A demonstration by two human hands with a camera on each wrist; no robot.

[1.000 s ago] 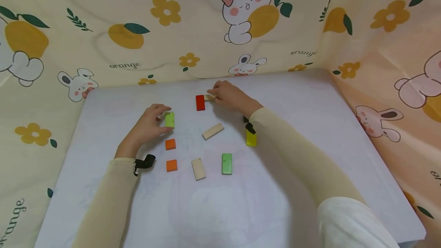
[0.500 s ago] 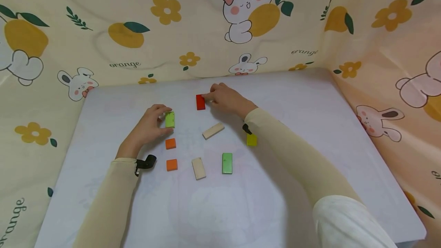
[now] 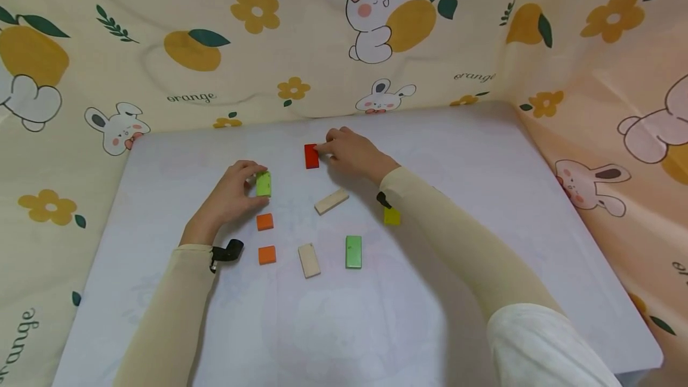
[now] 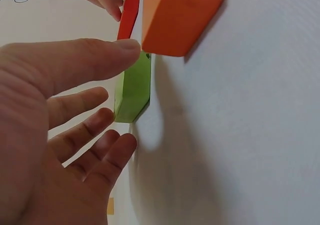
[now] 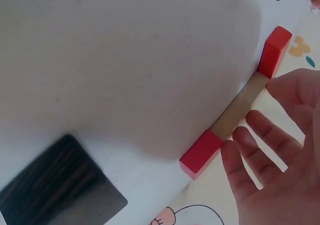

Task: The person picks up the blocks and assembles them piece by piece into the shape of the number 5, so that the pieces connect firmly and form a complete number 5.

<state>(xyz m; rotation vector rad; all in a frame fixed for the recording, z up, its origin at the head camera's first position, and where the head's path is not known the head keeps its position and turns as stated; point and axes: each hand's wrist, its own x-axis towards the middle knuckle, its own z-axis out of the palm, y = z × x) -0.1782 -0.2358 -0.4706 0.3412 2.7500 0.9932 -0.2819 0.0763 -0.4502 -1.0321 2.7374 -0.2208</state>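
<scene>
My left hand [image 3: 231, 193] pinches a lime-green block [image 3: 263, 185] lengthwise, thumb at its near end and fingers by its far end. The left wrist view shows the same block [image 4: 132, 92] partly behind the thumb. Farther back, my right hand [image 3: 356, 151] reaches to a red block [image 3: 311, 156]. In the right wrist view, a plain wooden block [image 5: 239, 107] lies end to end between that red block [image 5: 274, 52] and a second red block [image 5: 201, 152]. The right thumb touches the first joint, while loosely spread fingers rest along the row's side. Both wooden and second red blocks are hidden from the head view.
Two orange blocks [image 3: 267, 255] lie nearer me on the white table [image 3: 322, 339]. Two plain wooden blocks [image 3: 331, 202], a green block [image 3: 353, 252] and a yellow block [image 3: 392, 215] are spread in the middle. A dark block [image 5: 62, 185] lies under the right wrist. Printed curtain surrounds the back.
My right hand has shifted slightly left, its fingertip reaching the red block's edge and covering the wooden block seen beside it before. My left hand has stayed at the lime-green block.
</scene>
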